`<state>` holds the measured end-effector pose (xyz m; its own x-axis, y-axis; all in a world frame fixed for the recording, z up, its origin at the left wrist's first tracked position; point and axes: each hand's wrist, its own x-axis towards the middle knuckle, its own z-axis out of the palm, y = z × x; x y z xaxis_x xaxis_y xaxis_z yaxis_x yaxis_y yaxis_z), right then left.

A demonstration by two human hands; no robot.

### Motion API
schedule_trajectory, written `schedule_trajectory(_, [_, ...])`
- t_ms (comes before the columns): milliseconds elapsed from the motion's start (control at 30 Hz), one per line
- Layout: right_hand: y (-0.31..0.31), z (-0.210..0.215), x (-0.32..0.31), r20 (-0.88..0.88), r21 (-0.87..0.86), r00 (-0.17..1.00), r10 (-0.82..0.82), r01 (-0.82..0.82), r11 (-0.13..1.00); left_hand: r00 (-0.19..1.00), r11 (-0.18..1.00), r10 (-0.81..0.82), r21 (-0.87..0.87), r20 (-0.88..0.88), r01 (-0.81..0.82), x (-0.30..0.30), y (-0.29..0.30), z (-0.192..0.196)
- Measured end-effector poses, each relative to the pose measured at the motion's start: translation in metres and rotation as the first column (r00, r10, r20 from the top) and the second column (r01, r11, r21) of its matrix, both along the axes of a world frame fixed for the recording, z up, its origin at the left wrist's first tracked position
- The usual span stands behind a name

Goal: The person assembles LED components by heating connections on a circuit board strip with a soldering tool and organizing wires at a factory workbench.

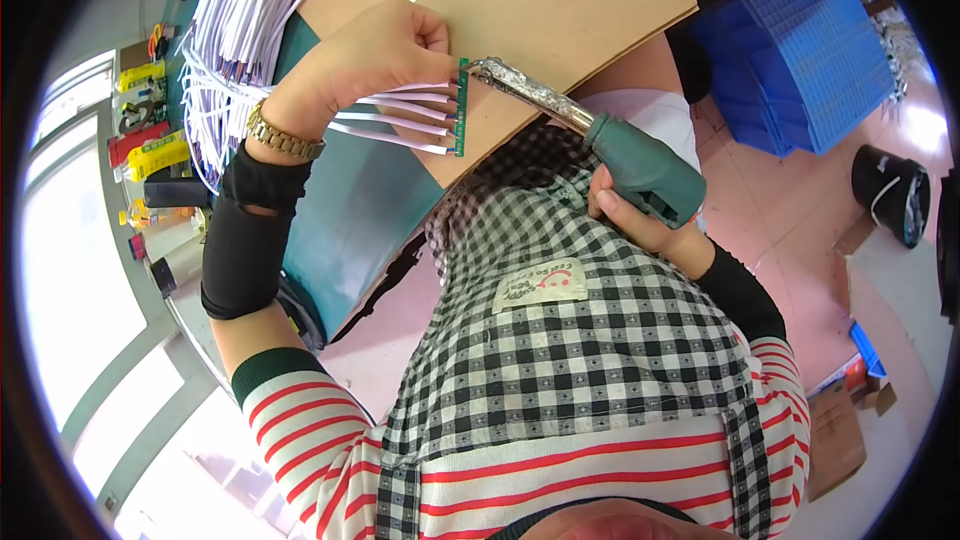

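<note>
Fingers (left) [437,67] border the green strip's [461,120] edge, cardboard [530,30] beyond.

A black-and-white gingham apron [560,370] bearing a cream smiley patch [541,285] covers a red-striped white shirt [590,465] with a dark green left cuff [280,370]. Black sleeve guards [245,265] are worn left and right, plus a gold-toned link band [285,138] on the left.

Cannot see fingertips of left hand [398,48], or some fingers of right hand [645,228] behind green handle [648,165]; cannot make out fine detail on green strip [461,112]; lose bundled wires [240,15] past upper edge.
</note>
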<state>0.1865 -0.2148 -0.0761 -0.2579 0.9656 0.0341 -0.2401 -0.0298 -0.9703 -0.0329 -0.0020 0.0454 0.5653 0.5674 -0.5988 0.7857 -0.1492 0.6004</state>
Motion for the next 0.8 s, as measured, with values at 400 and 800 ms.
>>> schedule_trajectory(400, [0.001,-0.004,0.001,0.155,0.108,0.988,0.005,-0.022,0.994,1.000,1.000,0.017,-0.002,0.006,-0.017,-0.001,0.000,0.000])
schedule_trajectory(800, [-0.006,0.012,0.005,0.130,0.136,0.991,-0.036,0.018,0.991,0.999,0.999,0.038,0.024,0.003,-0.038,0.000,-0.004,0.000])
